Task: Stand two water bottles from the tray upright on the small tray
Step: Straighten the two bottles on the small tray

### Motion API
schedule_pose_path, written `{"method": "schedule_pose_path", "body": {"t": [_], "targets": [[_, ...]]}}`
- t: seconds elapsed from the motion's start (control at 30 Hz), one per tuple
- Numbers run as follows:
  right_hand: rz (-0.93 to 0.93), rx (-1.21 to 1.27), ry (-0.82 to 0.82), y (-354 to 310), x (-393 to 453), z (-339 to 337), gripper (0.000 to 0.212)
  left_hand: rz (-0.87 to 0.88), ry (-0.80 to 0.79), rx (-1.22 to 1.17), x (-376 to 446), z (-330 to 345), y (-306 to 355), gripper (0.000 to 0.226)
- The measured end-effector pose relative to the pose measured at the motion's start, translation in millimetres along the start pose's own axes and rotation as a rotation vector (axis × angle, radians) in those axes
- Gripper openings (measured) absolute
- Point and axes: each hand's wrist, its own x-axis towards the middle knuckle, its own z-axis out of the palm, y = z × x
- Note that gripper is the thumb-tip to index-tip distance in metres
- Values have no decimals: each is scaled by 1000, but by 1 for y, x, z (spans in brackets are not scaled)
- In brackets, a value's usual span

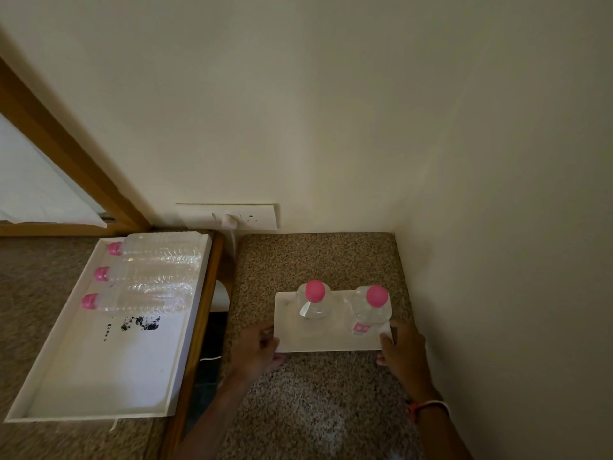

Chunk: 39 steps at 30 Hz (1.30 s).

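1. Two pink-capped bottles, left [313,302] and right [373,307], upright on small tray [326,340], on speckled counter [318,257].
2. Left hand [257,350] gripping tray's left edge; right hand [403,351] gripping right edge.
3. Three bottles [146,275] lying in big tray [99,370].

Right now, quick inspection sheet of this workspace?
Surface: speckled stone counter, in a wall corner.
Job's things: two bottles upright on small tray; three bottles lying in large tray.
Clutter: dark smudge on large tray floor.
Grips: left hand and right hand each hold a small tray end.
Cables: white cord in gap between counters.
Surroundings: wall socket, wooden frame.
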Motion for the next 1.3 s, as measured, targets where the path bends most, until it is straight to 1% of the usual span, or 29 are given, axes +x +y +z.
{"method": "schedule_pose_path", "body": {"t": [0.17, 0.4, 0.47, 0.5, 0.57, 0.63, 0.67, 0.73, 0.8, 0.9, 1.03, 1.1, 1.2, 1.3], "targets": [[-11, -44, 15, 4, 3, -3, 26, -25, -12, -31, 1, 5, 4, 41], [-24, -79, 14, 4, 6, -5, 29, -11, -43, -19, -1, 4, 5, 40], [-46, -107, -4, 4, 5, -6, 30, 59, -26, 127, 0, 3, 7, 44], [-71, -136, -6, 5, 4, -8, 33, 129, -13, 220, 0, 2, 9, 51], [-159, -150, -19, 5, 1, -13, 47, 274, -14, 305, 2, 3, 14, 77], [-272, -97, -37, 3, -1, -18, 64, 334, -16, 340, 5, 9, 22, 97], [-316, -70, -39, 1, 0, -19, 70, 335, -15, 336, 7, 12, 26, 101], [-331, -14, -67, -4, 2, -15, 78, 334, -26, 289, 11, 18, 34, 100], [-285, 76, -102, -8, 5, -6, 86, 347, -31, 247, 14, 23, 40, 95], [-228, 169, -32, -9, 10, 11, 93, 337, 2, 262, 18, 31, 42, 92], [-207, 158, 30, -4, 16, 25, 94, 325, 33, 241, 20, 39, 44, 89], [-194, 184, 66, 1, 16, 28, 91, 337, 30, 269, 22, 38, 42, 85], [-191, 186, 98, 4, 17, 28, 87, 383, 49, 278, 24, 32, 40, 75], [-193, 178, 95, 5, 19, 27, 85, 448, 89, 248, 22, 25, 40, 76]]}}
